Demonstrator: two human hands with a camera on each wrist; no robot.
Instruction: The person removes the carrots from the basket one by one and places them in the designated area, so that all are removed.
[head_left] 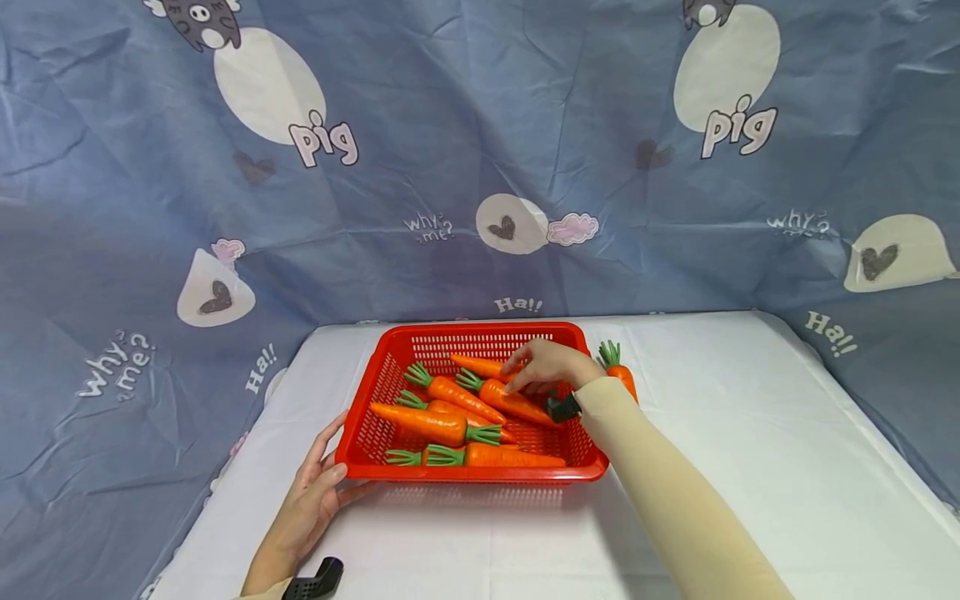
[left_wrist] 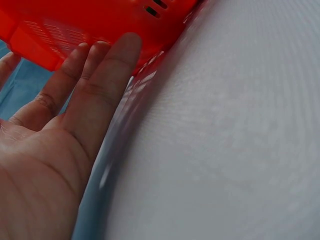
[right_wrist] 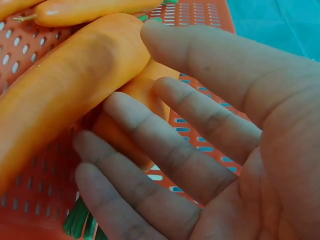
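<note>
A red perforated plastic basket [head_left: 472, 474] holds several orange carrots with green tops. My left hand [head_left: 306, 500] is at its near left corner, thumb at the rim; straight fingers [left_wrist: 100, 97] touch the basket's outer side in the left wrist view. Over the basket's right half, my right hand [head_left: 553, 364] reaches in, palm down, with its fingers spread loosely. Its fingertips come right up to one carrot [head_left: 517, 403], whose blunt end [right_wrist: 115, 50] lies beside the thumb in the right wrist view. Another carrot [head_left: 480, 367] lies partly hidden behind this hand.
The basket is on a white-covered table [head_left: 750, 433]. Outside its right wall lies another carrot [head_left: 624, 379], partly hidden by my right sleeve [head_left: 667, 483]. A blue printed curtain [head_left: 480, 125] hangs behind the table and down its sides.
</note>
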